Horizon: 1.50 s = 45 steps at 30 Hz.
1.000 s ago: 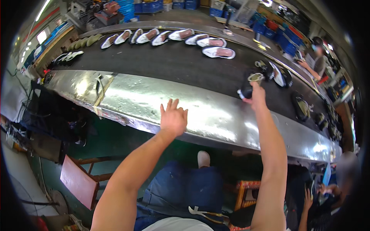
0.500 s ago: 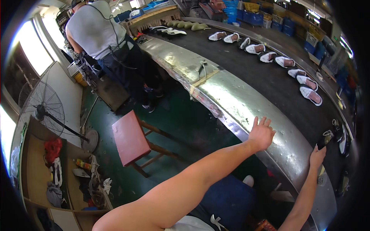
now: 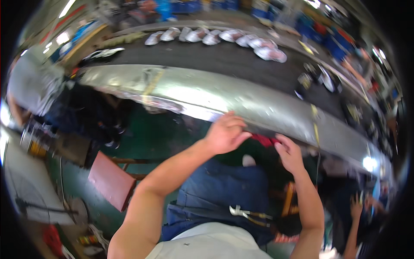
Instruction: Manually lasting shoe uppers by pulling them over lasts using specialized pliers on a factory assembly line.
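Observation:
My left hand (image 3: pixel 226 134) is at the near edge of a metal-topped bench (image 3: pixel 207 93), fingers curled and thumb pointing right. Facing it is my right hand (image 3: pixel 290 154), its thumb and fingers drawn together. A dark strip shows between the two hands, too blurred for me to tell whether it is a held piece or the bench edge. Just below, a red cloth-like thing (image 3: pixel 264 140) appears under the edge. On my lap lies a pincer-like metal tool (image 3: pixel 238 211) with yellowish handles.
Several white shoes (image 3: pixel 233 35) line the dark belt (image 3: pixel 181 54) behind the bench. Dark shoe pieces (image 3: pixel 304 82) lie farther right. A red-topped stool (image 3: pixel 113 181) stands left. One person (image 3: pixel 36 86) works at the left, and another person's hand (image 3: pixel 356 206) shows lower right.
My view has swung right. My left hand, earlier spread over the metal, is now curled at the bench edge. My right hand has left the dark piece by the belt and come near my left.

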Motion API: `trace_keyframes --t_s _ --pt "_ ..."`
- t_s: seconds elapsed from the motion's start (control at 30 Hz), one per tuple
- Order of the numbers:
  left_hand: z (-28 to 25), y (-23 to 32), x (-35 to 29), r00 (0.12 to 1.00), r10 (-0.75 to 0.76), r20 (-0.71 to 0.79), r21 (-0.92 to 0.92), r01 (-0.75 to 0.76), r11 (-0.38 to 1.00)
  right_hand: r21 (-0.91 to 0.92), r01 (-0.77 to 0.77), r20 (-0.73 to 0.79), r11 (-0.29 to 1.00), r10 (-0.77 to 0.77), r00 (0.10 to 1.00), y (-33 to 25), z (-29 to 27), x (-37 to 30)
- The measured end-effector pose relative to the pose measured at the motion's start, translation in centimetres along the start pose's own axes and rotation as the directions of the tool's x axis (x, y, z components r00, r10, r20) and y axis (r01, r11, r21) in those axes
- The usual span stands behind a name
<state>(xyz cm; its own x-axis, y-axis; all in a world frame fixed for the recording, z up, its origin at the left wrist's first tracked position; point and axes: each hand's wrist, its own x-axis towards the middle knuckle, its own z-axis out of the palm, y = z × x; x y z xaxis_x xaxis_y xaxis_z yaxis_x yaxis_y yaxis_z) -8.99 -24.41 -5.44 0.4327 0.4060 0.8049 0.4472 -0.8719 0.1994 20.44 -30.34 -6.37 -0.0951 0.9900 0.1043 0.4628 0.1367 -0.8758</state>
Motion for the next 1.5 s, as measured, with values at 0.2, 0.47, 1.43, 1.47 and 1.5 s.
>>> trace_keyframes --t_s 0.2,0.47,1.43,1.47,1.5 --pt "-4.8 6.6 0.2 0.983 0.180 -0.039 0.013 -0.179 0.984 0.381 0.102 0.221 0.919 -0.197 0.955 -7.8 5.1 -6.6" --pt "-7.1 10.3 -1.3 0.952 0.298 -0.078 0.072 -0.292 0.954 0.116 0.437 0.094 0.892 -0.448 0.889 -10.7 7.3 -9.2" --pt "-5.8 11.6 -3.9 0.997 0.076 -0.005 -0.165 -0.076 0.983 0.626 -0.346 0.483 0.699 0.001 0.876 -10.2 5.4 -11.0" --pt "-5.6 12.2 -4.2 0.997 0.077 -0.008 -0.155 -0.078 0.985 0.665 -0.442 0.533 0.602 0.033 0.846 -10.3 5.2 -10.9" --pt "-5.2 13.3 -4.6 0.948 -0.316 0.036 -0.521 0.287 0.804 0.664 -0.439 0.537 0.606 0.023 0.843 -9.8 5.2 -10.9"
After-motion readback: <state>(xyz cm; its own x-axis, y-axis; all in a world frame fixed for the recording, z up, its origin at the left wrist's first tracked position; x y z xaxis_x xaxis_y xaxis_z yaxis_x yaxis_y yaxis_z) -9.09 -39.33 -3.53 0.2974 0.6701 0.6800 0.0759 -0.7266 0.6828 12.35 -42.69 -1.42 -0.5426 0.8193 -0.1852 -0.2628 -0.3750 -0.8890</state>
